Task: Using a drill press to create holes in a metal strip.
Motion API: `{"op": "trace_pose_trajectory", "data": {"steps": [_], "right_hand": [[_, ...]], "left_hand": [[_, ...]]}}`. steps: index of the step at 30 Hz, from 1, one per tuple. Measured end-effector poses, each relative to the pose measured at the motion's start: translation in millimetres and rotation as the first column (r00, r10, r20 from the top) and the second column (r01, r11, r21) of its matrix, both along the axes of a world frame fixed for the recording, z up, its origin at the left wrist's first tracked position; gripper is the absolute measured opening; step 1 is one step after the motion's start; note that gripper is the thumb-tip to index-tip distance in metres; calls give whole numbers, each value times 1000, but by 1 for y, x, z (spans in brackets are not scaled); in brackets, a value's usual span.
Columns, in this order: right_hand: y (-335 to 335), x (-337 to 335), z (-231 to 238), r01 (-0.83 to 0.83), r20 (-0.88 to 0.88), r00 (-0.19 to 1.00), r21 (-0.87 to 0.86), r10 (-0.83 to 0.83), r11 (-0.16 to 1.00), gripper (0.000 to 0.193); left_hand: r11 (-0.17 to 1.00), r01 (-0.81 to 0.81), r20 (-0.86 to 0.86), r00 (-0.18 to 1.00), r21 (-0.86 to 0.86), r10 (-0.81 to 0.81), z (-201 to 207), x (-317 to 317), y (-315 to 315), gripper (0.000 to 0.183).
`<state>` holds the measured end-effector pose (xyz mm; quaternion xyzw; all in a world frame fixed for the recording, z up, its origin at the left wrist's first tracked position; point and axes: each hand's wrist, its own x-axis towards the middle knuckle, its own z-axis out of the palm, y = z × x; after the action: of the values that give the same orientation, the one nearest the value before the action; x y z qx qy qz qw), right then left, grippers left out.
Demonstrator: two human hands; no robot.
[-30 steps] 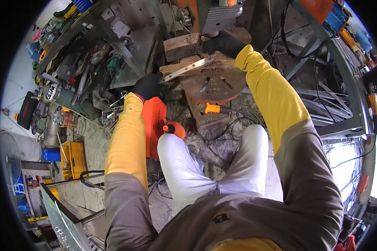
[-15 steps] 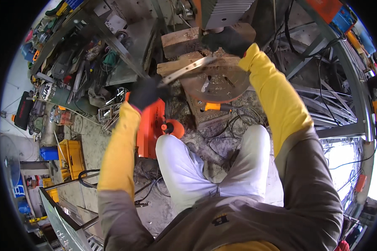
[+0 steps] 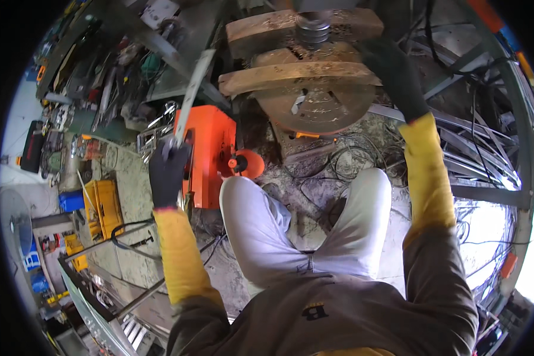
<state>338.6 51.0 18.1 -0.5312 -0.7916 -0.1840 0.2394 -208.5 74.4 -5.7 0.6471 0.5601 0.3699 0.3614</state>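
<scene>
My left hand [image 3: 171,169], in a dark glove, is closed around the lower end of a flat metal bar [image 3: 194,89]. The bar points away from me, left of the round drill press table [image 3: 314,110]. My right hand [image 3: 397,74], also gloved, is at the right ends of two timber pieces on that table: a long wooden strip [image 3: 291,76] in front and a thicker wooden block [image 3: 261,37] behind. Its fingers are dark and smeared, so their grip is unclear. A ribbed metal spindle part [image 3: 312,28] stands above the wood, and shavings lie around it.
Beside my left knee stands an orange-red metal box [image 3: 210,154] with an orange cone-shaped part [image 3: 250,164]. Black cables [image 3: 353,155] coil on the floor. Metal lengths [image 3: 474,142] are stacked at right under a steel frame. Tools crowd the bench at left; a yellow crate [image 3: 102,204] sits below.
My left hand has drawn the metal bar left and nearer, away from the wood, and the bar now points forward. My right hand has moved right from the spindle, which now shows.
</scene>
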Motion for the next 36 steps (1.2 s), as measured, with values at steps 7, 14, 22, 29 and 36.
{"op": "trace_pose_trajectory", "data": {"steps": [7,14,22,29,36], "right_hand": [[-188,-75,-46,87,-385,905,-253,-183,963,15],[-253,-123,-94,27,-612,728,-424,-308,905,7],[-259,-126,-66,25,-751,532,-446,-390,895,9],[-252,-122,-50,72,-653,626,-495,-425,866,18],[-205,-139,-22,-140,-880,256,-443,-400,885,27]], "left_hand": [[879,-405,-568,673,252,473,-117,-156,-129,24],[808,-315,-469,687,497,556,-178,-132,-145,25],[848,-307,-614,588,432,526,-231,-81,-71,26],[876,-455,-822,429,161,374,-237,-81,-64,38],[743,-213,-402,730,634,553,-189,-79,-30,29]]}}
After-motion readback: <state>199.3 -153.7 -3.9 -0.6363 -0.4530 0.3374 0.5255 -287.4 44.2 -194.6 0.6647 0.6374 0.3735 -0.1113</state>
